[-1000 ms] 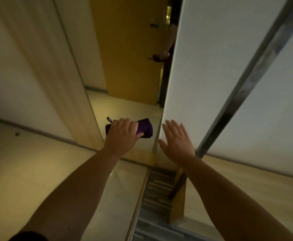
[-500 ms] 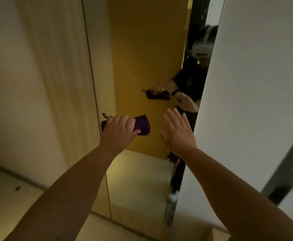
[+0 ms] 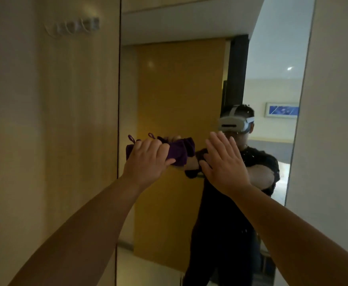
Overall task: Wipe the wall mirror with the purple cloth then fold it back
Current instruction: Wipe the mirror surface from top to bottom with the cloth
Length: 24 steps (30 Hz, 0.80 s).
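A tall wall mirror [image 3: 175, 89] fills the middle of the view, between a wood panel and a pale wall. My left hand [image 3: 148, 162] is shut on the bunched purple cloth [image 3: 177, 154], holding it up at or close to the glass near the mirror's left side; its hanging loop sticks up by my fingers. My right hand [image 3: 223, 162] is open, fingers spread, raised flat in front of the mirror just right of the cloth. The mirror reflects a person in dark clothes with a white headset, and the cloth.
A light wood panel [image 3: 51, 141] with a row of coat hooks [image 3: 74, 26] stands left of the mirror. A pale wall [image 3: 334, 141] borders it on the right. A yellow door and a bright corridor show only as reflections.
The view has tilted up from the floor to head height. Both hands rose with it, and the cloth now sits higher on the mirror, in front of the reflected person.
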Available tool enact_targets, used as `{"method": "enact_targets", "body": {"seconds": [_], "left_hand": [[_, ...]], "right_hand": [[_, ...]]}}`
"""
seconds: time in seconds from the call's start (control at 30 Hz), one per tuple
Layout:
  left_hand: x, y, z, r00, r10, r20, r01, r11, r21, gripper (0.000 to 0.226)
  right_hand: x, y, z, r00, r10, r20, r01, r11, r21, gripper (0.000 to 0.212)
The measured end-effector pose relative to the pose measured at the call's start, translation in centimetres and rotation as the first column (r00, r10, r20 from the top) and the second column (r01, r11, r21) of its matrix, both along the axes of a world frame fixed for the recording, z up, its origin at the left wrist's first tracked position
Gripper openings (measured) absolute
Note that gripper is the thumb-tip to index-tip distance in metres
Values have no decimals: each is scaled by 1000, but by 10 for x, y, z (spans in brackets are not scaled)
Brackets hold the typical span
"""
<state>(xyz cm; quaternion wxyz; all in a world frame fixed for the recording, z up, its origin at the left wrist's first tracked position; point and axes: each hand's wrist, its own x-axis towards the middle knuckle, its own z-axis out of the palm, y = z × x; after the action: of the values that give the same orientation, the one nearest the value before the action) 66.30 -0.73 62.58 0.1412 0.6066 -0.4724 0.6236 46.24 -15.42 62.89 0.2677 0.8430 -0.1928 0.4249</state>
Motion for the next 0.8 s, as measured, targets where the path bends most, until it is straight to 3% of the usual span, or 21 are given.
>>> {"method": "enact_targets", "body": {"seconds": [0.37, 0.53, 0.7, 0.8], "left_hand": [[71, -34, 152, 975, -128, 184, 159, 973, -165, 47], [91, -33, 226, 965, -155, 210, 217, 923, -318, 48], [84, -27, 281, 967, -179, 180, 234, 904, -358, 48], [86, -25, 300, 982, -171, 81, 187, 942, -278, 55]], "right_hand": [[63, -5, 122, 971, -130, 201, 161, 975, -150, 66], [71, -15, 139, 944, -241, 224, 280, 946, -162, 71], [72, -19, 140, 938, -259, 230, 303, 936, -179, 71], [72, -20, 140, 939, -244, 241, 292, 938, -189, 71]]}}
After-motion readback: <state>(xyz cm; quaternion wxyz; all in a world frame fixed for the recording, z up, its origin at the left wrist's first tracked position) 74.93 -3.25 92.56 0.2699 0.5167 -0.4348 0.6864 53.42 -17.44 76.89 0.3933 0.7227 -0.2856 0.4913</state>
